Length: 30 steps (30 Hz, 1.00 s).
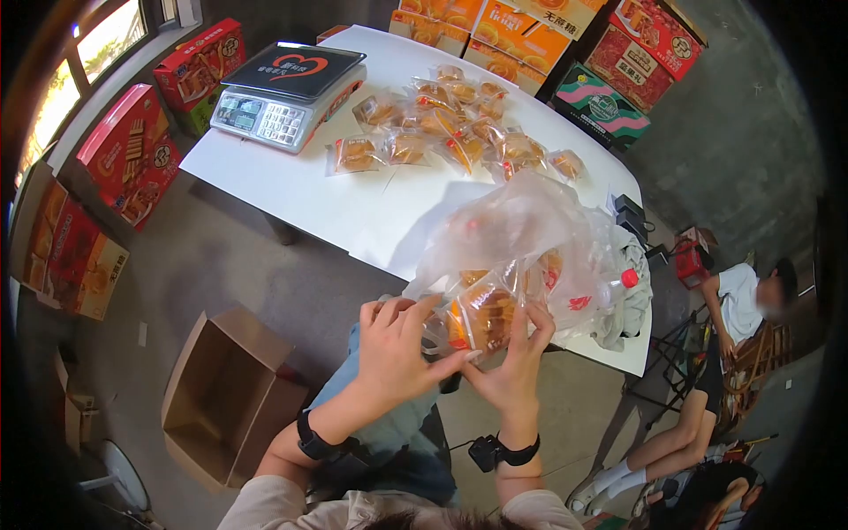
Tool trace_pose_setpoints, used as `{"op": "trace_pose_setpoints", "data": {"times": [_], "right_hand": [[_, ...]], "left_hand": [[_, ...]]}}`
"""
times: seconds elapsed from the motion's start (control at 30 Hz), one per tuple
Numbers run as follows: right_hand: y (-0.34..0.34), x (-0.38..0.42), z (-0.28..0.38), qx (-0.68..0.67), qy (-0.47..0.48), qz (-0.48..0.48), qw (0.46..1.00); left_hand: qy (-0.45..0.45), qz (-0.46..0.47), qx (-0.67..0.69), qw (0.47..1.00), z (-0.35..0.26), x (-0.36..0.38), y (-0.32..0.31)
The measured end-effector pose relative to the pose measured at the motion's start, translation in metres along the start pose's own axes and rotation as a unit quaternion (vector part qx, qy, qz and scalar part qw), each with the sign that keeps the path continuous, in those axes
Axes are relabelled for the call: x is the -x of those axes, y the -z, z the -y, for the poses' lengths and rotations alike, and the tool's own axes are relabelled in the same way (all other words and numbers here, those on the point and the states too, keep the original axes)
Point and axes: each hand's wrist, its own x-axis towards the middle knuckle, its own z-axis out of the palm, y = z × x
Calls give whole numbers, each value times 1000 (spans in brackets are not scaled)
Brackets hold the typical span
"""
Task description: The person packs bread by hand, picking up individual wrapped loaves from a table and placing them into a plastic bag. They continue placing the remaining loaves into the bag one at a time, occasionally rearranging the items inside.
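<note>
My left hand (395, 349) and my right hand (517, 362) meet at the near edge of the white table (300, 190). Together they grip a clear plastic bag (512, 230) that holds several wrapped pastries (484, 314). The left fingers pinch the bag's lower edge, and the right fingers hold one packet through the plastic. The bag billows up over the table. A black band sits on each wrist.
Several loose wrapped pastries (450, 124) lie mid-table beside a digital scale (287, 93). A bottle with a red cap (623, 281) and cloth lie right. An open cardboard box (225, 389) stands on the floor left. Gift boxes (132, 155) line the walls. A person (724, 344) sits at right.
</note>
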Motion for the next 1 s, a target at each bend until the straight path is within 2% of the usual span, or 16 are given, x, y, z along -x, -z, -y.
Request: {"op": "trace_pose_setpoints", "data": {"times": [0.07,0.17,0.2,0.27,0.33,0.37,0.43,0.57,0.63,0.73,0.77,0.83,0.93,1.0], "right_hand": [[-2,4,-3,17,12,-5,1000],[-5,9,-6,-56,11,22,998],[-5,11,-7,-104,-15,48,993],[-7,15,-12,-155,-42,76,984],[-11,17,-18,-288,-92,28,953],[-13,16,-18,-290,-92,29,952],[-15,11,-16,-428,-186,-18,884],[-16,9,-22,-462,-263,36,846],[-22,17,-26,-525,-269,132,796],[-32,22,-23,-476,-269,174,819],[-34,21,-19,-515,-296,144,791],[-35,26,-20,-515,-304,123,792],[-33,27,-21,-506,-309,83,801],[-28,26,-21,-495,-307,62,811]], "left_hand": [[3,2,32,999,10,5,-7],[11,0,52,999,26,12,-13],[13,0,50,999,29,13,-12],[78,0,88,993,35,14,-7],[91,0,110,990,33,10,-4],[87,8,118,989,35,11,-3],[84,18,125,988,40,11,-1],[47,40,144,988,52,15,3],[38,43,148,987,55,17,4],[38,49,171,983,57,16,7],[65,61,167,982,57,16,9],[91,75,165,979,58,17,8],[123,47,168,977,61,21,1],[195,29,225,954,60,19,-2]]}}
